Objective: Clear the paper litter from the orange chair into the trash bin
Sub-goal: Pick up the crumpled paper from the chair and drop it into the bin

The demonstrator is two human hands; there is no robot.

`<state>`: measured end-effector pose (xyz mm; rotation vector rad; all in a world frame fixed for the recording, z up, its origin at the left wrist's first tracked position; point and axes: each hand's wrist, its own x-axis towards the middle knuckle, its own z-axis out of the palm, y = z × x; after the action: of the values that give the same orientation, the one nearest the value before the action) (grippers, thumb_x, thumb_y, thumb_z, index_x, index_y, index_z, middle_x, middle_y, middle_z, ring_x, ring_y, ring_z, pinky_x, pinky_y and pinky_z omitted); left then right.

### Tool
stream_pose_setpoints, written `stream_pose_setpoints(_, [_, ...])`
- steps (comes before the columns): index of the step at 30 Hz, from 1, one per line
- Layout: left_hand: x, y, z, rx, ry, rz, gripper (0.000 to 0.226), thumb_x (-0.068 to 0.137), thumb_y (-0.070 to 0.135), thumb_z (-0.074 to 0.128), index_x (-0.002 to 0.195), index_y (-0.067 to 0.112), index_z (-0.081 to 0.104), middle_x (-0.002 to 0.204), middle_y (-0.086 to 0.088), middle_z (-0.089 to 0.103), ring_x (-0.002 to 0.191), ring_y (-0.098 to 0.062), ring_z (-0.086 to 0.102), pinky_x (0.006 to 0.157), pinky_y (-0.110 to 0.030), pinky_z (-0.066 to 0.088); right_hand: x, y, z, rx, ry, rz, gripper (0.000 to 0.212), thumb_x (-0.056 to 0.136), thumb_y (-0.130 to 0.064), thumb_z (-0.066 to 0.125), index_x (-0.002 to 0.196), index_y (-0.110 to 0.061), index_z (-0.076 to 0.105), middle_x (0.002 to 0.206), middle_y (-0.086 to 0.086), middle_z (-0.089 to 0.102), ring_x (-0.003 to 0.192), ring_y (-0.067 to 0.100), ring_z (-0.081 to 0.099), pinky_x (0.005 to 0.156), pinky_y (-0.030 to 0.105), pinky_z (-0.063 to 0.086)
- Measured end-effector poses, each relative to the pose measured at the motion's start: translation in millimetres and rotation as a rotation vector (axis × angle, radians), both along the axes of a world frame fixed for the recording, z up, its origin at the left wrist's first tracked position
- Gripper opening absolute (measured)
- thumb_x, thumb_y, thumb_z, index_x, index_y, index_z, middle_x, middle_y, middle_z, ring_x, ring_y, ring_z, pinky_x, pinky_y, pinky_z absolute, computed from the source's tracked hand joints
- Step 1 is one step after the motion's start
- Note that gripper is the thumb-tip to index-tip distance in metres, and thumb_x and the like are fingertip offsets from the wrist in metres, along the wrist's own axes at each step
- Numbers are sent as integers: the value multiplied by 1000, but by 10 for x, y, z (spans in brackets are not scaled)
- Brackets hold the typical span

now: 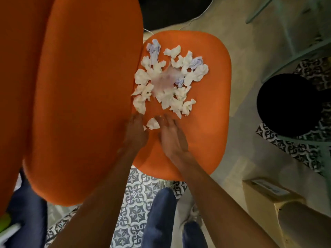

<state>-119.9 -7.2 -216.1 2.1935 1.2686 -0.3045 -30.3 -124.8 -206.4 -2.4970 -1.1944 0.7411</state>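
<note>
The orange chair seat (209, 108) carries several crumpled white and pale-blue paper scraps (170, 76) spread over its far and middle part. My left hand (136, 129) and my right hand (172, 135) lie on the seat's near part, fingers fairly straight, on either side of one small white scrap (152, 124). Both hands touch or nearly touch that scrap; neither is curled round it. The black trash bin (288, 104) stands on the floor to the right of the chair, its opening dark.
The chair's tall orange backrest (77, 97) fills the left of the view. A cardboard box (268, 199) sits at the lower right. Pale green furniture legs (295, 54) and a patterned rug (138, 203) surround the chair. My jeans-clad legs (161, 217) are below.
</note>
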Motion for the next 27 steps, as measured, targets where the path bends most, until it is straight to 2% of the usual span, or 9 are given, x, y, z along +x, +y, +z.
stream_pose_setpoints(4, [-17,123,-289,18,95,-43,51,92,7,73,140,16,60,149,-11,54,133,-39,54,108,-51,50,-1,185,-335,-39,-28,68,65,94,1,65,153,-24,52,161,12,44,140,40,46,104,50,54])
stream_pose_setpoints(8, [-21,89,-338,73,86,-4,34,95,0,67,127,10,70,139,-13,62,124,-37,60,100,-46,51,-50,121,-556,24,-18,49,40,95,0,64,132,-14,70,132,11,65,122,36,57,97,50,56])
stream_pose_setpoints(12, [21,98,-300,91,71,6,31,98,1,65,127,9,72,131,-14,68,119,-35,65,97,-44,55,-45,1,-541,53,-11,50,27,91,3,68,113,-7,78,111,15,70,106,36,66,86,45,61])
stream_pose_setpoints(14, [44,108,-255,89,51,10,31,98,1,67,127,10,74,129,-13,72,117,-33,69,96,-44,59,-1,-23,-437,6,49,20,26,98,2,60,118,-4,75,123,17,66,109,35,67,90,40,58])
stream_pose_setpoints(17, [114,74,-132,59,-30,22,30,96,5,71,124,13,75,126,-11,74,112,-31,72,94,-43,61,85,-89,-315,-29,100,-137,33,109,-4,46,135,-6,66,143,14,56,120,31,65,96,33,51])
stream_pose_setpoints(19, [188,-6,20,52,-96,15,27,96,9,73,123,13,76,123,-11,75,108,-28,73,91,-39,62,142,-198,-173,8,124,-266,36,108,-2,45,138,-7,64,142,9,57,118,24,64,106,33,51])
stream_pose_setpoints(22, [285,-156,274,30,-202,19,26,97,15,74,123,10,74,119,-9,76,104,-23,73,85,-29,56,171,-372,61,70,211,-411,29,102,-3,55,130,-5,65,133,12,58,117,29,60,98,30,47])
stream_pose_setpoints(25, [360,-437,611,-13,-293,9,31,95,19,78,124,13,70,118,-5,76,95,-11,67,74,-14,48,224,-678,352,183,227,-570,32,106,-7,60,136,-13,69,137,10,59,124,26,61,109,32,50])
stream_pose_setpoints(27, [407,-673,832,-39,-339,14,32,93,21,80,122,15,67,115,-2,75,91,-9,67,77,-18,54,271,-946,603,274,197,-658,33,107,-10,62,138,-17,70,136,7,63,121,23,64,111,38,53])
